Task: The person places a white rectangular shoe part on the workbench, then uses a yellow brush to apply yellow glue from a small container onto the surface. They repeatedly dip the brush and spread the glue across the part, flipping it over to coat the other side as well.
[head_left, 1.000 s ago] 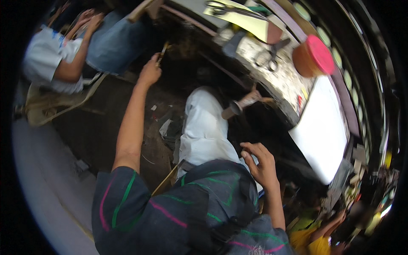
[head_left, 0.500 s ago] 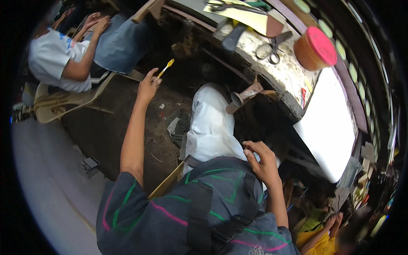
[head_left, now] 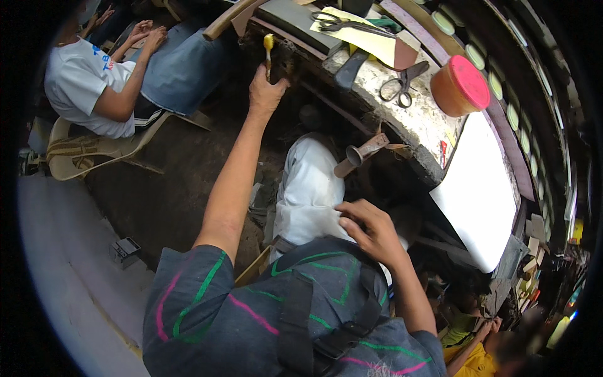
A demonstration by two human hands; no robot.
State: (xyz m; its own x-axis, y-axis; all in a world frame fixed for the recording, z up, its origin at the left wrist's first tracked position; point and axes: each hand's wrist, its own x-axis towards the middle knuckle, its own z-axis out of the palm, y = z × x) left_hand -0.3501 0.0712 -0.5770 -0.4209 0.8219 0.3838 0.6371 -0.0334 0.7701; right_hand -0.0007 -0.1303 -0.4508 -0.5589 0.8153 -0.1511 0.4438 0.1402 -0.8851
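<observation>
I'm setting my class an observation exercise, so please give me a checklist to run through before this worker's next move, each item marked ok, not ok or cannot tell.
1. Yellow-tipped stick held in the left hand: ok, tip pointing away from the worker.
2. Right hand free: ok, no object shows in it.
3. Lid on the tub: ok, it covers the top.
4. Bench top bare: not ok, the tub and scissors are on it.
5. White sheet fully supported: cannot tell, it hides what lies beneath.
</observation>
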